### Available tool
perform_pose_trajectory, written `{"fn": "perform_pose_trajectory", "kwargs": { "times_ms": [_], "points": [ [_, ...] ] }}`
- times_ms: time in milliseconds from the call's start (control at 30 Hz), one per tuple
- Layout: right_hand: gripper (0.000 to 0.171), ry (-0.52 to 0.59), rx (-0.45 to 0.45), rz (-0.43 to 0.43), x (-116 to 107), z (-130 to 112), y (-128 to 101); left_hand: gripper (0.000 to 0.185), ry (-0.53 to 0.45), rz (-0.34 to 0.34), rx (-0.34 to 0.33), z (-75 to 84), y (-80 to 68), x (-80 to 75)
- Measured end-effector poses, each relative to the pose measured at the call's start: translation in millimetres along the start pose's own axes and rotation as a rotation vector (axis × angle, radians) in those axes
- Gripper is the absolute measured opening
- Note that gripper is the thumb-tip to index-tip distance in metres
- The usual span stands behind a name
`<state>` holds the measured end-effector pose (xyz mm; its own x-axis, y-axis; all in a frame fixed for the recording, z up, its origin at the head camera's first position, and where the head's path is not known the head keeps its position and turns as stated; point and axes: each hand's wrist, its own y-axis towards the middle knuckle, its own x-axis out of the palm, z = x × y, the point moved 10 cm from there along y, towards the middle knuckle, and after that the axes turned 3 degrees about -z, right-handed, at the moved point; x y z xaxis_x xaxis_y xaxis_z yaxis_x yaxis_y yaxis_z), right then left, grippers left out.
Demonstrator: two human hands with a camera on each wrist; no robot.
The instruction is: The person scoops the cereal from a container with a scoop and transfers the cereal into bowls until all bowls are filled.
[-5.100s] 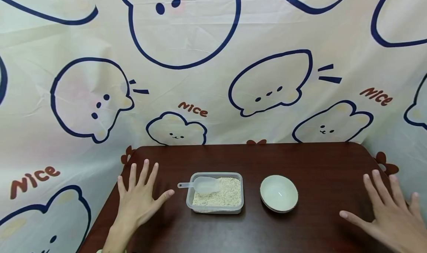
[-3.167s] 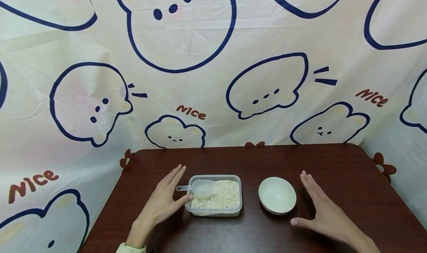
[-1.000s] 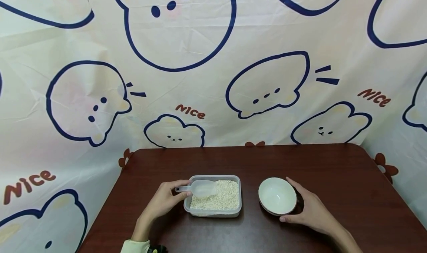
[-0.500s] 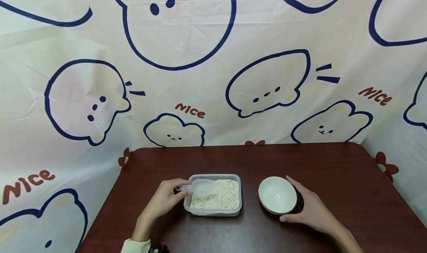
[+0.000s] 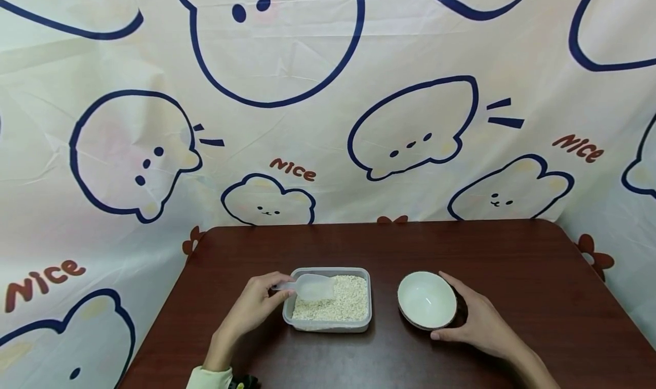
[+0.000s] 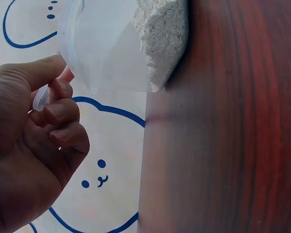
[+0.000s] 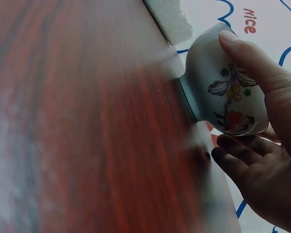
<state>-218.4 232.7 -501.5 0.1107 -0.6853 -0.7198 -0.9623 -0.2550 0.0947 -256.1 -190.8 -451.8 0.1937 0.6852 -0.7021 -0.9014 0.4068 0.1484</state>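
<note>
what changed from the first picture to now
Both hands came in from the table's edges. The left hand now pinches the scoop handle; the right hand cups the bowl. The scoop, bowl and tub of grain have not moved on the table.

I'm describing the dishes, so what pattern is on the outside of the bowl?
The bowl is white with a painted sprig of leaves and orange-yellow fruit, clearest in the right wrist view.

Bright even light, soft shadows, head view edges warped, wrist views blurred
</note>
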Motion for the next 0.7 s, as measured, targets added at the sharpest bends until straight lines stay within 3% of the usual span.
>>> {"fn": "perform_pose_trajectory", "kwargs": {
  "times_ms": [467, 700],
  "points": [
    [0.122, 0.007, 0.007, -0.01, 0.3, 3.4, -1.3, 0.017, -0.042, -0.025, 0.011, 2.9, -1.3, 1.4],
    [0.121, 0.062, 0.0, -0.039, 3.3, 6.1, -1.4, 0.019, -0.067, -0.039, 0.006, 3.4, -0.7, 3.6]
  ]
}}
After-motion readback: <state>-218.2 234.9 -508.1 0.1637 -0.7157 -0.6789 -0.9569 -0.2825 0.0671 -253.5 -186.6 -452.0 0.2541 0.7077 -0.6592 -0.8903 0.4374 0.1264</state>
